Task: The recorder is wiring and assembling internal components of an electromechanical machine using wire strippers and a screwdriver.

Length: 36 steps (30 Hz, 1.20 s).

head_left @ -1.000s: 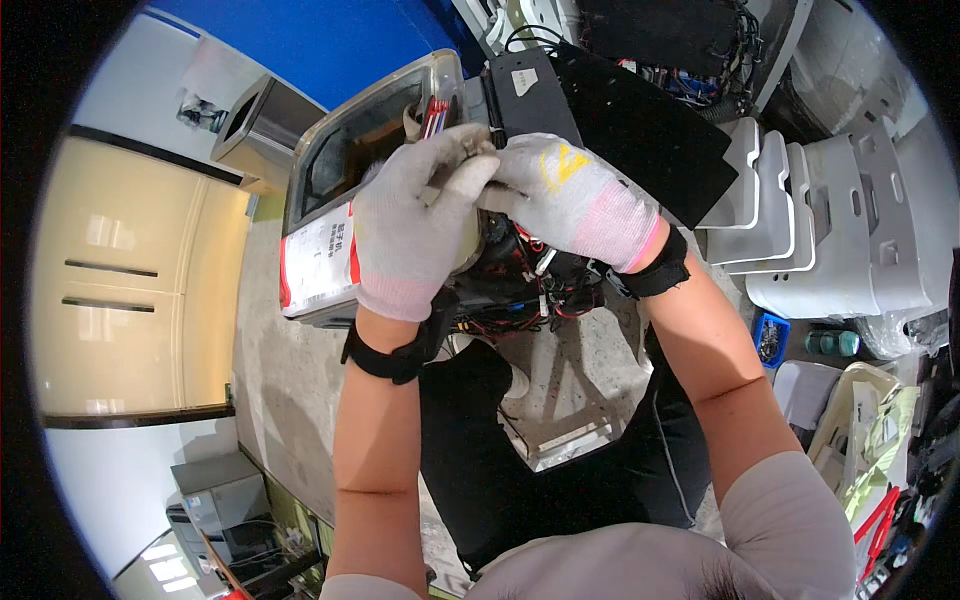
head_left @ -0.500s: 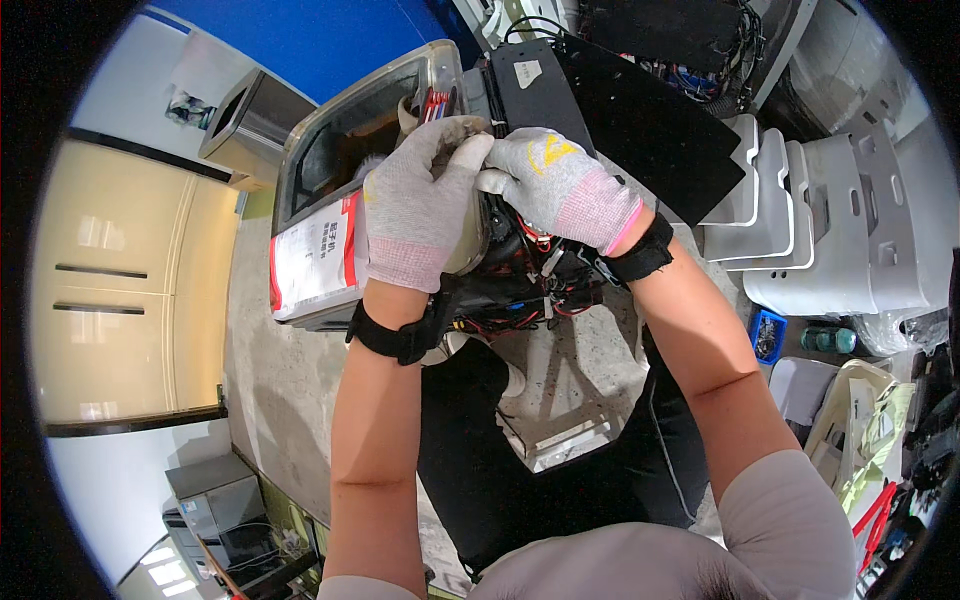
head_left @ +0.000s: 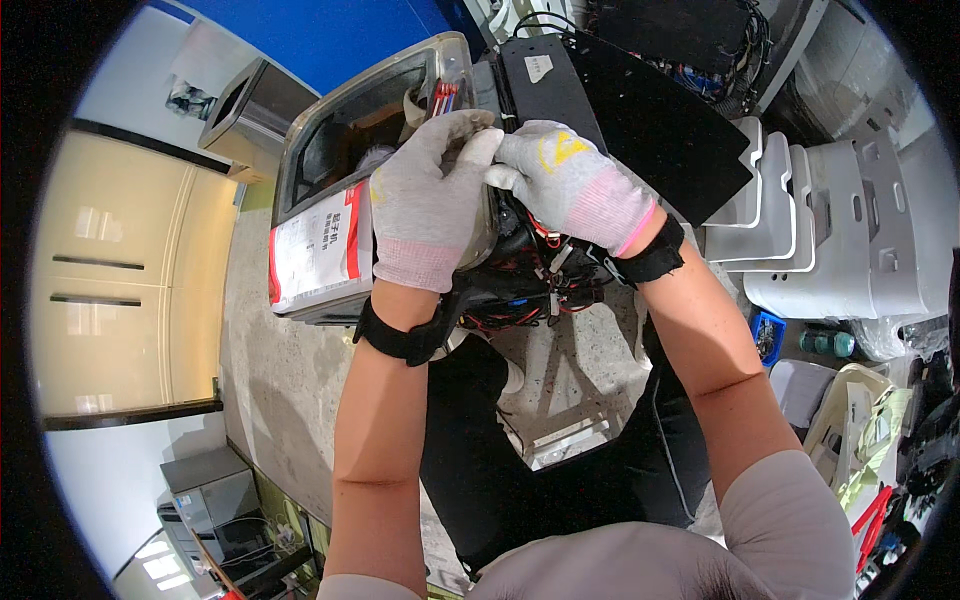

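Both my hands wear grey knit gloves with pink cuffs. My left hand (head_left: 428, 195) is closed, thumb and fingertips pinched together over the right side of a clear plastic bin (head_left: 291, 150). Right beside it, my right hand (head_left: 568, 182) is also closed, its fingertips meeting the left thumb. Whatever lies between the fingertips is hidden. Below the right hand hangs a tangle of red and black wires (head_left: 545, 290). A dark flat box (head_left: 548, 85) stands just beyond the hands. On the bin's near left lies a white and red printed packet (head_left: 315, 255).
A black panel (head_left: 670, 140) lies to the far right of my hands. White plastic shells (head_left: 815, 220) stand at the right, above a small blue tray (head_left: 768, 337) of small parts. Beige cabinets (head_left: 130, 280) line the left. My black-trousered legs (head_left: 470, 450) are below.
Both hands appear slightly farther right in the picture, as do the bin and wires, so the view has shifted a little. The hands keep the same pinched pose.
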### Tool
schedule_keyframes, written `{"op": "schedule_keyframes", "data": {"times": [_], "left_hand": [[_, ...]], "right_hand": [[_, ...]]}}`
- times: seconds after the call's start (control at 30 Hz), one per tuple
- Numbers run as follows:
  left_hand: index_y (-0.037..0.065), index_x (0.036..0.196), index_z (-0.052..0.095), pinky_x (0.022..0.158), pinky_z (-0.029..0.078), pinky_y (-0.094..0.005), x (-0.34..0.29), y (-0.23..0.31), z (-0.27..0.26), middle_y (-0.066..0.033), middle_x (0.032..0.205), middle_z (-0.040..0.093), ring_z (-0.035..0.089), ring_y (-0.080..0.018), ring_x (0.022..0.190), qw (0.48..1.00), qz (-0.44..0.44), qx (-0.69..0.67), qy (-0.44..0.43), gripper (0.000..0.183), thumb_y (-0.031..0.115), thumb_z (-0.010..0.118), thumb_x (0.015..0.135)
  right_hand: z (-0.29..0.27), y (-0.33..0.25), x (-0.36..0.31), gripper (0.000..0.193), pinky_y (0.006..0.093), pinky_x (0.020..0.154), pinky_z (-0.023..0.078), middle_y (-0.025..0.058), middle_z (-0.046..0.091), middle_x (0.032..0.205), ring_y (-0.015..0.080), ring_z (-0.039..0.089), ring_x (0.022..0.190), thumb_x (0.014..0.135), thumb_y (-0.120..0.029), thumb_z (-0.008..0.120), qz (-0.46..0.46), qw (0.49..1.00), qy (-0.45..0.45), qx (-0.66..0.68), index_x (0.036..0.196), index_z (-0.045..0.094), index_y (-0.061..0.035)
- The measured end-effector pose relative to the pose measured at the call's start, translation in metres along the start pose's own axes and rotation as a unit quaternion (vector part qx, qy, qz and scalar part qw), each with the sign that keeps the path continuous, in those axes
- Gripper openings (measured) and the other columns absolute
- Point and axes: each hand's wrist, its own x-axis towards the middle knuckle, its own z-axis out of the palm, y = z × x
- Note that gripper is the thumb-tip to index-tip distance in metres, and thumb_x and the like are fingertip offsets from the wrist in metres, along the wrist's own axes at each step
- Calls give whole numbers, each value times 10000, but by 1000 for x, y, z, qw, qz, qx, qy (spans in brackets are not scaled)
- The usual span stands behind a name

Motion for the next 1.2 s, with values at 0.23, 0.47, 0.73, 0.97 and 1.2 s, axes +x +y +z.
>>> {"op": "schedule_keyframes", "data": {"times": [0.23, 0.47, 0.73, 0.97, 1.2], "left_hand": [[18, 1048, 697, 781, 502, -256, -1, -1, 1, -84, 928, 719, 658, -126, 832, 1000, -6, -8, 6, 269, 203, 708, 853], [38, 1022, 703, 765, 509, -279, 4, -6, -2, -101, 935, 694, 659, -166, 834, 1000, -14, 13, 9, 247, 197, 720, 834], [79, 990, 734, 748, 489, -294, 3, -3, -9, -94, 959, 599, 614, -194, 850, 989, 55, 129, 46, 214, 208, 720, 819], [43, 993, 725, 740, 504, -286, 13, 4, -18, -96, 939, 638, 647, -178, 800, 999, 15, 35, 2, 219, 206, 699, 848], [38, 965, 721, 729, 506, -294, 24, 12, -29, -95, 874, 639, 647, -193, 776, 988, 62, 134, -47, 210, 201, 700, 834]], "right_hand": [[-3, -5, 1, 228, 483, 747, 476, 194, 631, 783, 390, 615, 827, 878, -280, 602, 22, 1000, -13, 9, 924, 643, -60], [-7, -13, 4, 228, 449, 758, 497, 180, 645, 846, 377, 624, 858, 865, -272, 617, 51, 996, 45, 62, 950, 651, -63], [-3, -24, 11, 205, 452, 754, 493, 219, 631, 894, 403, 602, 888, 862, -186, 588, 87, 975, 74, 188, 972, 613, -16], [-2, -20, 15, 203, 462, 762, 492, 232, 638, 906, 411, 607, 887, 873, -167, 556, 84, 978, 49, 185, 983, 649, -24], [6, -48, 14, 298, 397, 750, 513, 228, 640, 929, 384, 637, 903, 916, -196, 543, 222, 948, 29, 225, 1149, 535, -11]]}}
